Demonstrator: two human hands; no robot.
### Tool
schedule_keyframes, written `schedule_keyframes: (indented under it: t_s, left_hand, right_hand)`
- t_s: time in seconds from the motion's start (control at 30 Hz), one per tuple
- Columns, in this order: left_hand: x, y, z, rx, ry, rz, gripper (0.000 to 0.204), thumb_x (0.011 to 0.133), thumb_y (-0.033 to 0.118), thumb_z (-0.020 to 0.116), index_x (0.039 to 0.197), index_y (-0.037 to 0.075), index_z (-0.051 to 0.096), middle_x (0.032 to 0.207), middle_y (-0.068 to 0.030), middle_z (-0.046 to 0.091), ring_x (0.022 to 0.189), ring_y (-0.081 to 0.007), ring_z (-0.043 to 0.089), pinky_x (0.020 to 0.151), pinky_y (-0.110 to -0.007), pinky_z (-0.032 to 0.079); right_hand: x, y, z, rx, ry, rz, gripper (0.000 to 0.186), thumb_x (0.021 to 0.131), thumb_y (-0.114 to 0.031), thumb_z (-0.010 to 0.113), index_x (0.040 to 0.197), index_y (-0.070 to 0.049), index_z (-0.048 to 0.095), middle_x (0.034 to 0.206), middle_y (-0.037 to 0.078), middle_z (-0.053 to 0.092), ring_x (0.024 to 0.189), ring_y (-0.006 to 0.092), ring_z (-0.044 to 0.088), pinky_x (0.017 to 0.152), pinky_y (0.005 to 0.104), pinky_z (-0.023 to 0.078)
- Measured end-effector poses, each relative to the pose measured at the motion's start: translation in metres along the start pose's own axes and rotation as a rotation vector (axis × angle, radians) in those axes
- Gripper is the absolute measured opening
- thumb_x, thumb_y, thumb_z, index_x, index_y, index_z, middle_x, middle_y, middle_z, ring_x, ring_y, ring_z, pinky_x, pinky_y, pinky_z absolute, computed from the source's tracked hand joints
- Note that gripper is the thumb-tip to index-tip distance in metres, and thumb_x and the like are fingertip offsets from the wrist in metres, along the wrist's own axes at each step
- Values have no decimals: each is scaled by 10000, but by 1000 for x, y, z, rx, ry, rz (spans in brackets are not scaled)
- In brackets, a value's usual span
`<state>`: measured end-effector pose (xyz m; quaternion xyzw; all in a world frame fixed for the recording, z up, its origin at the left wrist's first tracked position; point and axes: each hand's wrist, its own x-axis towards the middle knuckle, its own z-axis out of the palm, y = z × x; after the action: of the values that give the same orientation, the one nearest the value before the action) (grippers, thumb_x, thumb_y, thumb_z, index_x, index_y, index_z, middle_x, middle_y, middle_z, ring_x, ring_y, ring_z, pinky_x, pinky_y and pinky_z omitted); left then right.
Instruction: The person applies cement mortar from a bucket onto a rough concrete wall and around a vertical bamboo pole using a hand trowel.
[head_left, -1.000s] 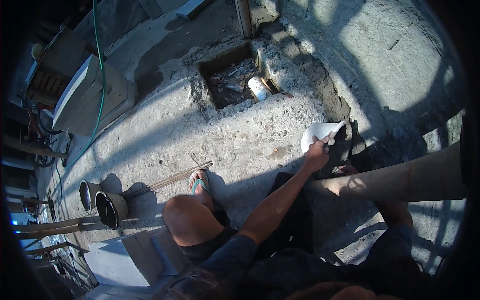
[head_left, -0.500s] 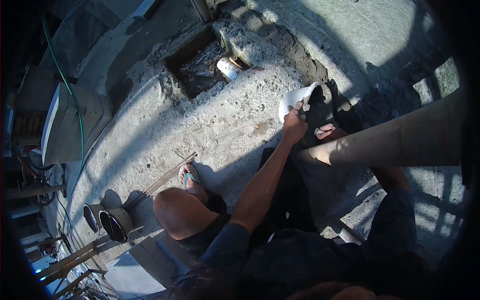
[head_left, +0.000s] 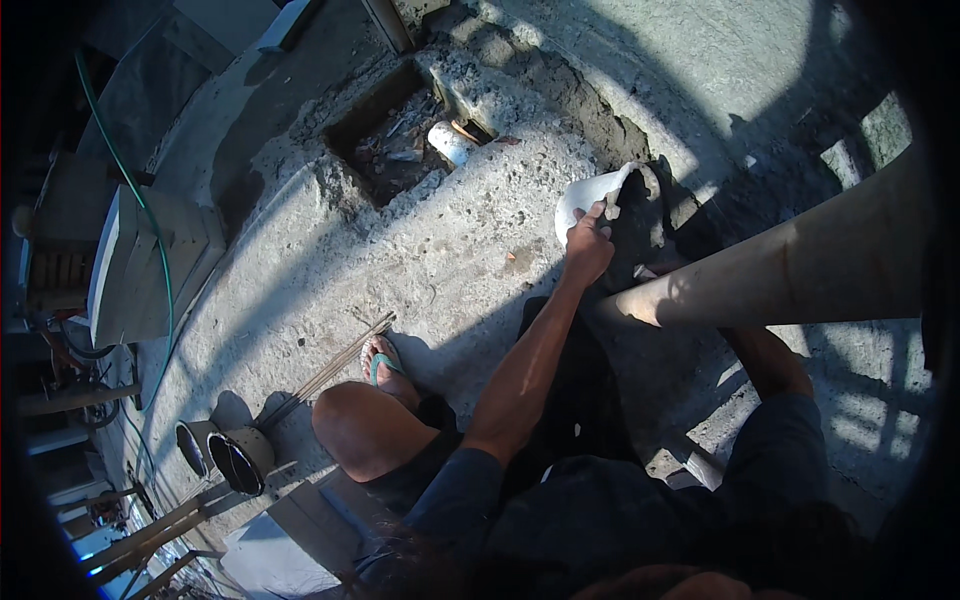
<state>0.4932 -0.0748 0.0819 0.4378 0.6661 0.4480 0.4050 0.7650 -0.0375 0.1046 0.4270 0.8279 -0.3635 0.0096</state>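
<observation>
At upper centre, a rectangular concrete pit (head_left: 388, 92) is left uncovered. Right of centre, a tilted white rounded container (head_left: 577, 205) is gripped by the curled left hand (head_left: 588, 247); what remains inside cannot be told. The right hand (head_left: 655, 269) is mostly hidden by a brown round post (head_left: 780, 262), its grip unreadable.

Hard sunlight, patchy, on concrete (head_left: 450, 240); white curved piece (head_left: 583, 203), brightly lit; deep shadows, right; bluish glare, left; fisheye bending, black rim.

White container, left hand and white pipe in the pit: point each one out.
White container (head_left: 584, 198), head view: on its pale curved wall.
Left hand (head_left: 588, 249), head view: on its back.
White pipe (head_left: 451, 143), head view: on its rounded side.
</observation>
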Motion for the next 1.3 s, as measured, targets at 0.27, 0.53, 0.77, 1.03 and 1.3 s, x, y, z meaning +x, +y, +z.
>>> schedule_keyframes:
  t_s: [0.27,0.53,0.77,1.03,1.3]
  left_hand:
    - [9,-18,-10,-192,-16,-74,537,883,14,593,1410,38,489,1218,-228,621,1086,-315,644,948,-335,484]
    - [33,-47,-19,-472,-121,-112,527,952,-24,527,1460,66,417,1150,-88,606,919,-144,583,820,-262,486]
    - [28,-30,-24,-420,-271,-245,563,982,25,513,1501,102,311,1136,-90,578,869,-164,601,592,-330,603]
    - [17,-25,-29,-473,-244,-240,531,993,46,471,1491,108,299,1092,-91,581,775,-159,602,527,-376,637]
    - [27,-38,-31,-365,-149,-139,554,975,-22,481,1501,54,324,1231,-121,596,1011,-185,597,844,-281,513]
  right_hand:
    - [-12,2,2,82,76,37,240,968,-256,535,992,-53,661,664,0,535,568,124,544,519,321,427]
    - [-40,-2,5,505,172,140,256,981,-272,526,1001,-56,662,638,-11,525,526,99,535,481,304,422]
    - [-91,68,-2,735,289,475,282,943,-281,560,1076,-64,681,676,52,607,565,176,622,533,330,497]
    - [-121,166,51,-199,865,705,405,863,-194,543,1246,-120,651,1069,221,683,1003,431,650,877,530,510]
    - [-156,116,51,-221,847,645,439,856,-143,557,1285,-67,607,1152,266,645,1082,453,610,902,514,496]
